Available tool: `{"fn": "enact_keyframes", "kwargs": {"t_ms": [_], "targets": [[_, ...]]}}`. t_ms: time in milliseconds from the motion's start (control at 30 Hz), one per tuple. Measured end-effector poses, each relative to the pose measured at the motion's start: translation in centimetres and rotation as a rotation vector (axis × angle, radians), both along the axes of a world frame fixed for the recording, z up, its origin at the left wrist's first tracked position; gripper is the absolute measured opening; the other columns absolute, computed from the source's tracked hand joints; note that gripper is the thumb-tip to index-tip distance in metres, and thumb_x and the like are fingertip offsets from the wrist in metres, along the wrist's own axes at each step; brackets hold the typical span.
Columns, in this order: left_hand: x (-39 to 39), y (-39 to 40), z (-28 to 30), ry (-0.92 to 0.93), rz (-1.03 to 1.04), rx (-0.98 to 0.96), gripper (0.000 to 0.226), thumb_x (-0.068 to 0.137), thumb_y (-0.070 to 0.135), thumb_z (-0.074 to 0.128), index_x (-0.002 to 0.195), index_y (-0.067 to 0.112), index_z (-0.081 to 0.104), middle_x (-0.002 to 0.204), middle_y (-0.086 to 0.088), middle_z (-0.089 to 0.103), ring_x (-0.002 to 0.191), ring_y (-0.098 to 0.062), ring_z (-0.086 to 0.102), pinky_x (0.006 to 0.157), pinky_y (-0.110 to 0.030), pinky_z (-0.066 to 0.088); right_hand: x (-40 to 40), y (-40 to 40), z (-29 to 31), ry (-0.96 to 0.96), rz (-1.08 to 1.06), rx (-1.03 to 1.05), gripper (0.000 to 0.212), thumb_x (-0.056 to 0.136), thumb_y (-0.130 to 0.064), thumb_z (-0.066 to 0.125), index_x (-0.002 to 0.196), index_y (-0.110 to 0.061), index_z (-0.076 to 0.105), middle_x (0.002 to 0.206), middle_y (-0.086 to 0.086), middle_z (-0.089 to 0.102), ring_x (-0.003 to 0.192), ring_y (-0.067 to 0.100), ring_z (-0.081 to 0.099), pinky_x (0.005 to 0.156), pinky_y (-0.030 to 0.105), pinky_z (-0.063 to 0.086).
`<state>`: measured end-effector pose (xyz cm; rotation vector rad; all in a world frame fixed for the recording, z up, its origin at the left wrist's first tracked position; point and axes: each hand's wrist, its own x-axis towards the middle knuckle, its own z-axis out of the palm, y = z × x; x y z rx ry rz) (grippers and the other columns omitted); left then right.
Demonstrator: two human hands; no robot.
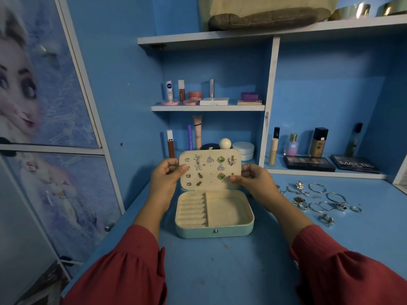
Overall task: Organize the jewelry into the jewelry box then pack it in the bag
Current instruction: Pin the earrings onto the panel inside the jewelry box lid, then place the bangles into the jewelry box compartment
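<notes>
A mint-green jewelry box [214,231] lies open on the blue desk, its cream tray holding ring rolls on the left and an empty compartment on the right. Its upright lid panel [210,182] carries several earrings [221,160]. My left hand [164,179] grips the lid's left edge. My right hand [253,179] pinches the lid's lower right corner. Loose silver rings, bangles and chains [317,199] lie on the desk to the right of the box. A beige bag [268,12] sits on the top shelf.
Cosmetics fill the shelves behind the box: tubes and compacts [207,97] on the middle shelf, bottles and eyeshadow palettes [308,162] at the right. A cabinet with pictured doors [44,128] stands at the left. The blue desk [220,271] runs toward me.
</notes>
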<state>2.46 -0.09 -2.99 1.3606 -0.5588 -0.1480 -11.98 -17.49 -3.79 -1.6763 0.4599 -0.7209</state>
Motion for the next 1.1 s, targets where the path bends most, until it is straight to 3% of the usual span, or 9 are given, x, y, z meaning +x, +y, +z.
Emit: {"fn": "enact_keyframes", "kwargs": {"t_ms": [67, 133, 267, 367, 500, 667, 833, 933, 1100], "targets": [[0.6, 0.0, -0.4, 0.011, 0.035, 0.039, 0.011, 0.089, 0.007, 0.063, 0.1, 0.01, 0.066, 0.089, -0.004, 0.07, 0.068, -0.006, 0.06, 0.054, -0.02, 0.041, -0.2, -0.3, -0.1, 0.002, -0.021, -0.004, 0.009, 0.086, -0.008, 0.068, 0.089, -0.016, 0.065, 0.084, 0.0, 0.07, 0.079, 0.013, 0.064, 0.067, 0.017, 0.051], [0.9, -0.1, -0.7, 0.013, 0.062, 0.076, 0.018, 0.091, 0.005, 0.06, 0.107, 0.01, 0.066, 0.095, -0.001, 0.07, 0.076, -0.008, 0.061, 0.057, -0.021, 0.043, -0.3, -0.5, -0.1, 0.046, -0.069, -0.06, 0.016, 0.092, -0.006, 0.059, 0.093, -0.019, 0.067, 0.085, -0.001, 0.07, 0.08, 0.013, 0.062, 0.065, 0.017, 0.048], [0.9, -0.5, -1.2, -0.014, 0.087, 0.158, 0.025, 0.092, -0.001, 0.056, 0.114, 0.007, 0.065, 0.099, -0.002, 0.068, 0.076, -0.004, 0.061, 0.054, -0.011, 0.046, -0.5, -0.6, -0.1, 0.194, -0.149, -0.255, 0.029, 0.096, -0.007, 0.05, 0.116, -0.018, 0.067, 0.093, 0.001, 0.067, 0.084, 0.015, 0.059, 0.064, 0.021, 0.044], [1.2, -0.8, -1.6, -0.022, 0.102, 0.196, 0.028, 0.091, -0.002, 0.056, 0.117, 0.005, 0.065, 0.099, -0.004, 0.067, 0.075, -0.004, 0.06, 0.055, -0.007, 0.047, -0.4, -0.4, -0.1, 0.259, -0.16, -0.421, 0.031, 0.097, -0.006, 0.047, 0.12, -0.013, 0.066, 0.1, 0.006, 0.065, 0.092, 0.018, 0.057, 0.066, 0.021, 0.042], [1.6, -1.1, -2.2, -0.022, 0.118, 0.254, 0.026, 0.09, -0.002, 0.057, 0.112, 0.005, 0.069, 0.102, -0.006, 0.071, 0.083, -0.013, 0.065, 0.081, -0.029, 0.053, -0.2, -0.3, -0.2, 0.333, -0.152, -0.576, 0.026, 0.096, -0.001, 0.046, 0.111, 0.001, 0.068, 0.106, 0.02, 0.065, 0.1, 0.031, 0.058, 0.084, 0.034, 0.043], [2.0, -1.4, -2.6, -0.019, 0.134, 0.321, 0.021, 0.088, -0.002, 0.059, 0.102, 0.004, 0.072, 0.096, -0.008, 0.072, 0.083, -0.018, 0.067, 0.084, -0.032, 0.053, 0.4, -0.7, -0.8, 0.409, -0.134, -0.595, 0.026, 0.097, -0.003, 0.044, 0.104, 0.011, 0.065, 0.108, 0.027, 0.064, 0.1, 0.035, 0.057, 0.086, 0.038, 0.043], [2.0, -1.4, -2.6, -0.002, 0.146, 0.386, 0.023, 0.085, -0.003, 0.058, 0.101, 0.004, 0.073, 0.094, -0.008, 0.072, 0.085, -0.022, 0.067, 0.083, -0.033, 0.053, 0.3, -0.5, -0.5, 0.436, -0.128, -0.576, 0.029, 0.098, -0.006, 0.044, 0.113, -0.002, 0.069, 0.115, 0.017, 0.065, 0.105, 0.029, 0.058, 0.085, 0.028, 0.042], [1.9, -1.4, -2.6, 0.002, 0.156, 0.384, 0.023, 0.084, -0.003, 0.06, 0.103, 0.003, 0.073, 0.095, -0.008, 0.072, 0.082, -0.02, 0.066, 0.078, -0.029, 0.052, 0.2, -0.3, -0.5, 0.405, -0.172, -0.53, 0.024, 0.096, -0.005, 0.049, 0.104, 0.004, 0.07, 0.11, 0.02, 0.067, 0.105, 0.031, 0.059, 0.088, 0.031, 0.042], [1.8, -1.2, -2.7, 0.021, 0.175, 0.365, 0.019, 0.084, 0.0, 0.065, 0.101, 0.003, 0.073, 0.097, -0.01, 0.072, 0.081, -0.019, 0.066, 0.078, -0.027, 0.051, -0.9, -1.5, -0.1, 0.32, -0.292, -0.431, 0.019, 0.092, -0.007, 0.057, 0.1, 0.003, 0.071, 0.1, 0.018, 0.071, 0.086, 0.024, 0.06, 0.07, 0.029, 0.041]]}}
